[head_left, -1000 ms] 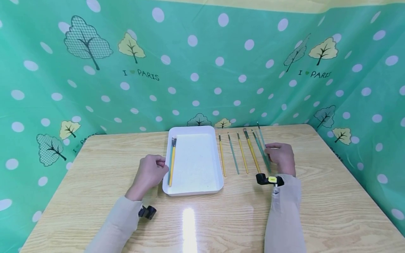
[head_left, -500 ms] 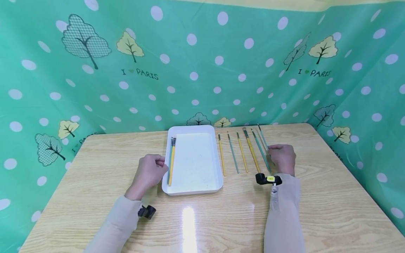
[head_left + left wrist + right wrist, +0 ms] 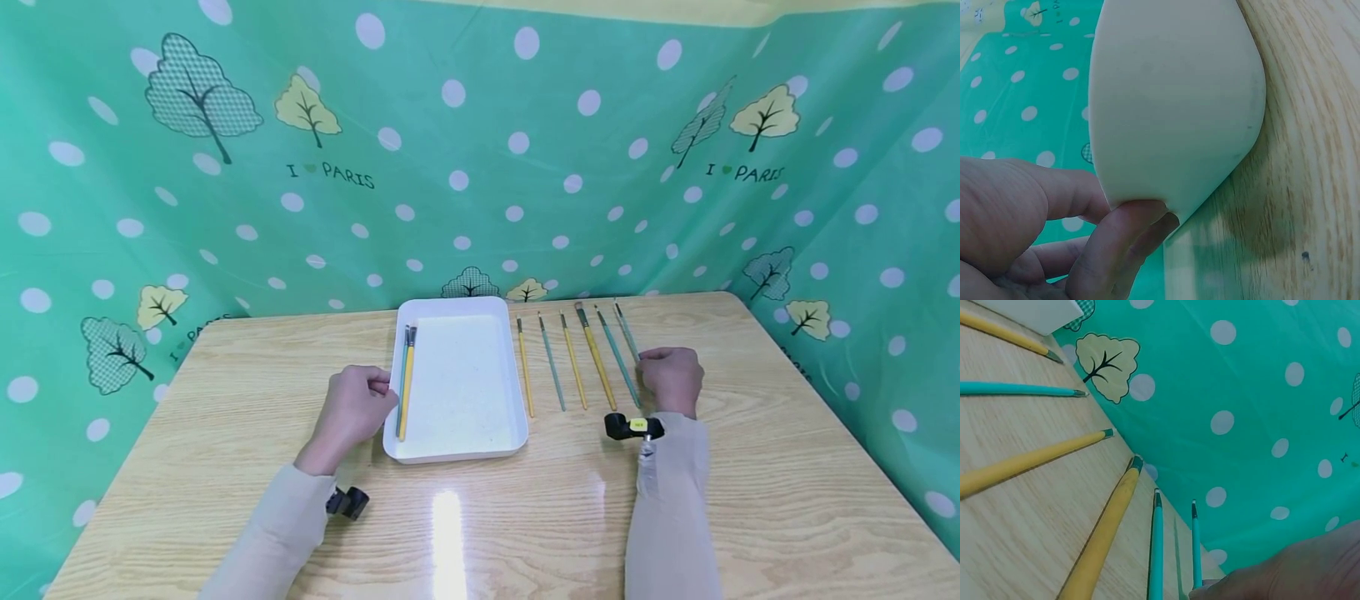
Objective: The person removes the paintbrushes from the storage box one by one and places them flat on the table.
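Pinching a green brush (image 3: 1196, 547), my right hand (image 3: 672, 380) has it pointing ahead and left. My left hand (image 3: 356, 408) pinches the white tray (image 3: 465, 392).

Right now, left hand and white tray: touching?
Touching: the left wrist view shows the left hand pinching the white tray at its edge, no gap visible.
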Tool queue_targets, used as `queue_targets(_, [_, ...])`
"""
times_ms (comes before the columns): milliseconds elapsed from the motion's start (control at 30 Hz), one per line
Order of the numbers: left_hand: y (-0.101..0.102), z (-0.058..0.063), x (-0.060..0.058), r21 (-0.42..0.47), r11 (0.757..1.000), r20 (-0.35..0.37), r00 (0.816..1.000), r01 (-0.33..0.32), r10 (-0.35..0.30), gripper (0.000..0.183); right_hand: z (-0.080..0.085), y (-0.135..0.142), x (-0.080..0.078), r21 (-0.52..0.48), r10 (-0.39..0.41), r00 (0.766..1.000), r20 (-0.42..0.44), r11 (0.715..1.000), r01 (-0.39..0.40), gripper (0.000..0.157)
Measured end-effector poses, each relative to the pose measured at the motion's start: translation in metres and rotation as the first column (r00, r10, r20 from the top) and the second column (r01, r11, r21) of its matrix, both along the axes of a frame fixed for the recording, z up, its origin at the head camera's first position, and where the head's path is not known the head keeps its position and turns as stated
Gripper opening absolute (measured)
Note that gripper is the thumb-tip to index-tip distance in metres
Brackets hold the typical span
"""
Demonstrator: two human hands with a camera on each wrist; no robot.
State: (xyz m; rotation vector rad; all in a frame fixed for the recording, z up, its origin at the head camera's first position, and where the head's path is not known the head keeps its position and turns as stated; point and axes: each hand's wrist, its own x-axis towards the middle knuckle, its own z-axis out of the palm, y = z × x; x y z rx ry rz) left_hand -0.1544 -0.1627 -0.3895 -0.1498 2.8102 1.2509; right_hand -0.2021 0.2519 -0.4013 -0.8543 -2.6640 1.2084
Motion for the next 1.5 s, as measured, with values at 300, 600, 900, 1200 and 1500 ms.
queue_targets(300, [-0.0001,-0.0018,-0.0011,-0.002,1.0,0.004,1.0,-0.001,0.001,0.031,-0.0007,-0.0006,0.0013,0.053,-0.005,0.999,0.044,0.999,0.003,0.029])
queue_targets(600, [-0.001,-0.0028,-0.0013,-0.008,1.0,0.001,1.0,0.004,-0.004,0.031,0.0021,0.0005,0.0007,0.058,-0.012,0.995,0.103,0.998,0.006,0.03])
queue_targets(900, [-0.0006,-0.0028,-0.0015,-0.01,1.0,0.002,1.0,0.001,-0.001,0.031,0.0016,0.0002,0.0007,0.061,-0.019,0.996,0.093,0.998,0.013,0.029])
queue_targets(1200, [-0.0007,-0.0033,-0.0017,-0.002,1.0,0.01,1.0,-0.002,0.002,0.032,0.0012,-0.0006,0.0019,0.066,-0.021,0.997,0.071,0.998,0.016,0.03])
queue_targets(1500, [0.0,-0.0011,-0.0001,-0.011,1.0,-0.003,1.0,0.0,0.0,0.031,0.0017,-0.0023,0.0043,0.04,-0.025,0.999,0.041,0.999,0.023,0.027])
